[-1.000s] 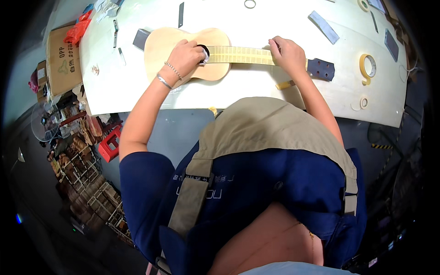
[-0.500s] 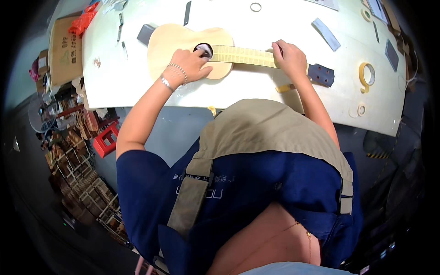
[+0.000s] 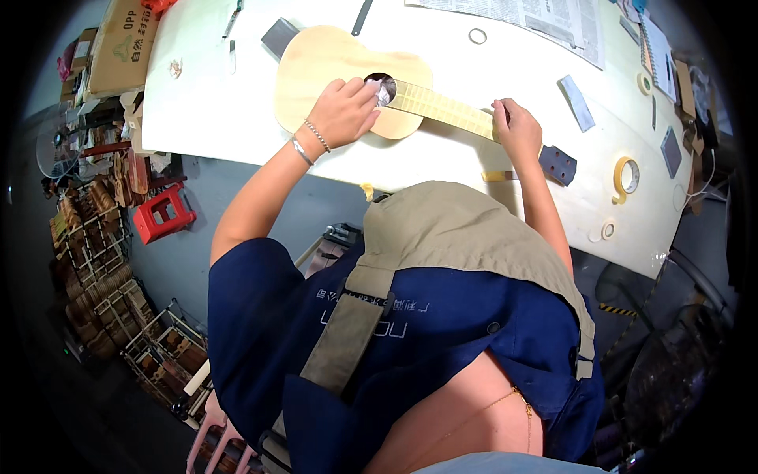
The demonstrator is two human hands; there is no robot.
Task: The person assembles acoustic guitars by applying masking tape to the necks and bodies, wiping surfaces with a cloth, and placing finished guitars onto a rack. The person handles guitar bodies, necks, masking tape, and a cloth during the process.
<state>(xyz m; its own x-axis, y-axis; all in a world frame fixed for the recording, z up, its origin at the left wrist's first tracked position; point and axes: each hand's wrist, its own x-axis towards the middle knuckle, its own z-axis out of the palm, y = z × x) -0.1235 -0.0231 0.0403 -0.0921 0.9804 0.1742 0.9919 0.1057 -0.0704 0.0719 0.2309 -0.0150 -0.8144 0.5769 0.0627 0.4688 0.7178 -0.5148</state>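
A pale, unvarnished ukulele [image 3: 316, 59] lies on the white table with its body to the left and its dark headstock [image 3: 558, 164] to the right. Yellowish tape covers its fretboard [image 3: 446, 108]. Whitish crumpled material [image 3: 385, 91] shows inside the soundhole. My left hand [image 3: 343, 110], wearing two bracelets, rests on the ukulele's top, fingertips at the left rim of the hole and thumb apart from the fingers. My right hand [image 3: 517, 130] is closed round the neck near the headstock; its fingertips are partly hidden.
A grey block [image 3: 279, 35] touches the body's far left side. Tape rolls [image 3: 626, 175], a grey-blue strip [image 3: 576, 103] and a newspaper [image 3: 553, 28] lie to the right and far side. A red stool [image 3: 163, 213] stands on the floor at left.
The whole view has shifted and turned, so the ukulele appears farther right and more slanted. My left fingertips, earlier over the soundhole, are now at its left rim. The right hand keeps its grip.
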